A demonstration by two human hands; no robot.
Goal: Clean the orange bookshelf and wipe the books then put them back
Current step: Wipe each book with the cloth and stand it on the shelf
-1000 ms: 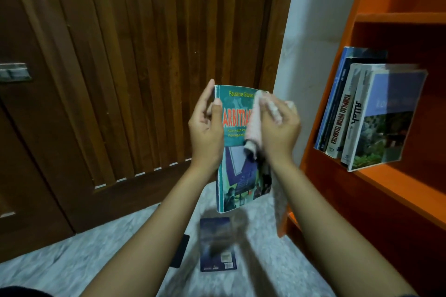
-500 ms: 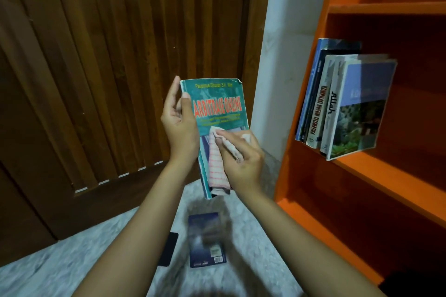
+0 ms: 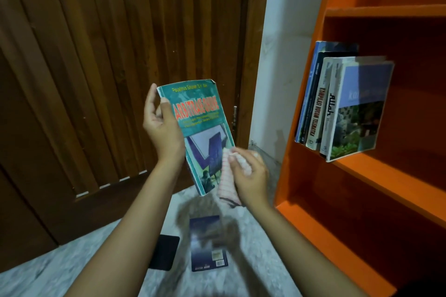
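While left hand [image 3: 161,125] pinches teal book [image 3: 200,132] | right fingers [image 3: 241,153] press cloth [image 3: 225,183]

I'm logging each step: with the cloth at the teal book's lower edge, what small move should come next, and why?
Probably flip the teal book in the left hand and wipe its back: the right hand holds the striped cloth at the front cover's bottom corner, where a downward stroke would end.

Left hand [image 3: 161,125] raised at centre frame, thumb pinching against upright fingers, right hand [image 3: 249,173] lower right (fingers curled), forearms [image 3: 115,224] bare.
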